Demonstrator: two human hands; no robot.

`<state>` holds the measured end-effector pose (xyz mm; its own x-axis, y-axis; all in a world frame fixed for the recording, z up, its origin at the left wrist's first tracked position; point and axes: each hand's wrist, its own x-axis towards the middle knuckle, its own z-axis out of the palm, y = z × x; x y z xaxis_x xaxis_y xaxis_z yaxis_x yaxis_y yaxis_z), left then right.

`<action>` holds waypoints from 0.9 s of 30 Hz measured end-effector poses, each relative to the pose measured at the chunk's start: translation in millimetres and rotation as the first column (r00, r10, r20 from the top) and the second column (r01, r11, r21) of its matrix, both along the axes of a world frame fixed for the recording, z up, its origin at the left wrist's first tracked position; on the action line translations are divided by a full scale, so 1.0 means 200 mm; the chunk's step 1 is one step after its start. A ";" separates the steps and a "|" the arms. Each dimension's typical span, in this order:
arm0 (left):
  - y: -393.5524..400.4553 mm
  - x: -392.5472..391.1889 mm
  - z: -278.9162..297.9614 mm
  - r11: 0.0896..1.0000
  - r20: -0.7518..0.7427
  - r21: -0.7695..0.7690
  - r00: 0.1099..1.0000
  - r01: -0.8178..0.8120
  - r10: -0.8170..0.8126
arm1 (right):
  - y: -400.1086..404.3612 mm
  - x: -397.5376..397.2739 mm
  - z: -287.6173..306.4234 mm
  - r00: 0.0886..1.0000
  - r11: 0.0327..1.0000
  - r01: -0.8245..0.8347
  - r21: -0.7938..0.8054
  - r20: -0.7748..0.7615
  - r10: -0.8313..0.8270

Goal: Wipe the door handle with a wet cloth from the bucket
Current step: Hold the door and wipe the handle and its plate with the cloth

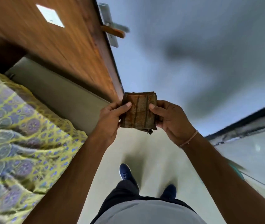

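— Above the floor (152, 143), mid-frame: what do you log?

— I log a folded brown cloth (139, 110) held up between both hands. Left hand (110, 120) clamped on its left edge, thumb on top; right hand (172, 120) clamped on the right edge likewise (thin band at that wrist).

— And the door handle (115, 30)?

— Up high on the wooden door (60, 41), well apart from the cloth, blurred. I note a patterned bed (20, 126) at left, blue shoes (125, 172) below.

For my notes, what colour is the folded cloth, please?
Brown with darker stripes; the cloth shows in the head view.
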<state>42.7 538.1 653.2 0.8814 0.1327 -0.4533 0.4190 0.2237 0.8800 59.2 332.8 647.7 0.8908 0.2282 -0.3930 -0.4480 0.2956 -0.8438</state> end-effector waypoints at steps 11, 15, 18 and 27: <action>0.80 0.44 0.19 0.998 0.075 0.028 0.995 -0.062 0.059 | 0.78 0.50 0.16 0.996 1.000 0.014 -0.027 0.094 -0.011; 0.93 0.68 0.23 0.999 0.125 0.034 0.991 -0.042 0.037 | 0.91 0.68 0.25 0.991 0.996 0.061 -0.067 0.125 -0.052; 0.99 0.86 0.23 0.997 0.166 0.074 0.986 0.007 -0.019 | 0.98 0.82 0.31 0.987 0.991 0.092 -0.096 0.140 -0.078; 1.16 1.37 0.09 0.868 0.282 0.496 0.943 0.014 -0.177 | 1.13 1.14 0.37 0.911 0.887 0.264 -0.378 0.399 -0.101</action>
